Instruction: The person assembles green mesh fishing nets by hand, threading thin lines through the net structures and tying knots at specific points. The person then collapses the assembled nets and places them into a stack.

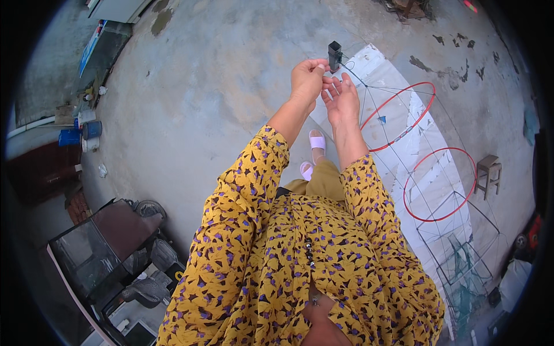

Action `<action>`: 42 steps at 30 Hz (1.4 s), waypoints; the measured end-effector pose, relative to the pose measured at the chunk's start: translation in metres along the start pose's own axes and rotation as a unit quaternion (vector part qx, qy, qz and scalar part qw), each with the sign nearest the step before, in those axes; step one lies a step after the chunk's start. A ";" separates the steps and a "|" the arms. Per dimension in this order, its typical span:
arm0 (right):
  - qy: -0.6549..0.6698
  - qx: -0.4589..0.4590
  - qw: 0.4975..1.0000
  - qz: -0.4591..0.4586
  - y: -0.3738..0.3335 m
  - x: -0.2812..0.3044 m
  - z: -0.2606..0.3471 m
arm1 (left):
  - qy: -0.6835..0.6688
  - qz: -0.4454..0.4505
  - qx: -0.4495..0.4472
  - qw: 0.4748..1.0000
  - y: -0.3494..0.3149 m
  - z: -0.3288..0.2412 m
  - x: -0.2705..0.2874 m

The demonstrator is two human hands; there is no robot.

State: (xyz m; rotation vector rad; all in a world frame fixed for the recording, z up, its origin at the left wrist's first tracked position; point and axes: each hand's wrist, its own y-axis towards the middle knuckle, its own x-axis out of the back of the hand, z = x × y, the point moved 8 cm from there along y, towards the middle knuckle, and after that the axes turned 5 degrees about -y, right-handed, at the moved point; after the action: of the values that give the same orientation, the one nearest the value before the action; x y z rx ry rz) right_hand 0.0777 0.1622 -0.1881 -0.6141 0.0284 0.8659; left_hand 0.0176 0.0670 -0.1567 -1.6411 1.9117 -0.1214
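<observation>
In front of me at the upper middle, a dark post with a square hollow top [334, 51] has thin cords tied around it. My left hand [309, 79] is beside the post, with thumb and fingers pinched together; whatever they hold is too thin to make out. My right hand [343, 104] is just below and to its right, palm up, fingers curled loosely and apart. From the post, dark cords run right to a red hoop [431, 102] and then a second red hoop [474, 173]. Farther along hang black square frames [438, 262] and green netting [461, 265].
A long white sheet [398, 86] lies on the concrete floor [231, 75] under the hoops. A small wooden stool [489, 168] stands right of them. At the lower left is a three-wheeled vehicle [124, 230]; blue buckets [70, 137] sit by the left wall.
</observation>
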 end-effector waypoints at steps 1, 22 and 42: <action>0.061 -0.014 0.998 0.010 0.018 -0.007 0.004 | -0.022 0.002 0.009 1.000 0.008 -0.003 -0.003; 0.140 -0.124 0.980 0.070 0.028 0.016 -0.009 | 0.047 0.010 0.062 0.997 -0.015 0.015 -0.013; -0.015 -0.211 0.977 -0.036 0.018 0.061 -0.058 | -0.108 -0.047 0.128 0.985 0.009 0.036 -0.009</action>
State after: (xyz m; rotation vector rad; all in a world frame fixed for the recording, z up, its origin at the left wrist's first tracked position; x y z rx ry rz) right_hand 0.1176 0.1835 -0.2607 -0.9927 -0.2086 0.8161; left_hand 0.0283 0.0883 -0.1862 -1.5053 1.5858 -0.2107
